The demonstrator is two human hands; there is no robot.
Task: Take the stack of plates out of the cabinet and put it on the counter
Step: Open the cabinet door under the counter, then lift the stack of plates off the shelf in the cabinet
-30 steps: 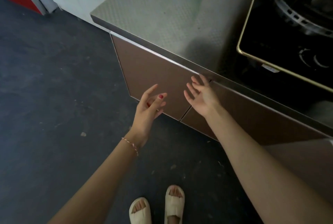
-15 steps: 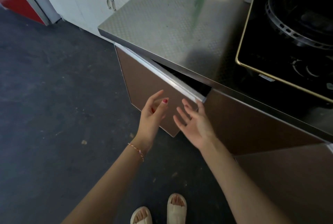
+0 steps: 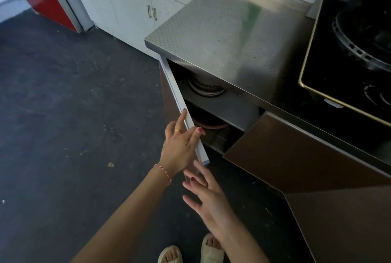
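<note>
The brown cabinet door (image 3: 184,114) stands swung wide open, seen edge-on. Inside, a stack of pale plates (image 3: 204,88) sits on the upper shelf, its top hidden under the steel counter (image 3: 222,36). A darker round dish (image 3: 208,124) rests on the lower shelf. My left hand (image 3: 179,146) grips the door's free edge, thumb on the inner side. Below the door's bottom corner, my right hand (image 3: 208,197) hovers with fingers spread and nothing in it.
A black stove (image 3: 330,67) with a dark pot (image 3: 364,36) takes up the counter's right part. The neighbouring brown door (image 3: 296,156) is shut. White cabinets (image 3: 131,6) stand behind on the left. Dark floor lies to the left; my sandalled feet (image 3: 190,251) are below.
The cabinet door went from shut to fully open, swinging left. My left hand took hold of its edge. My right hand dropped away from the door. The plates came into view.
</note>
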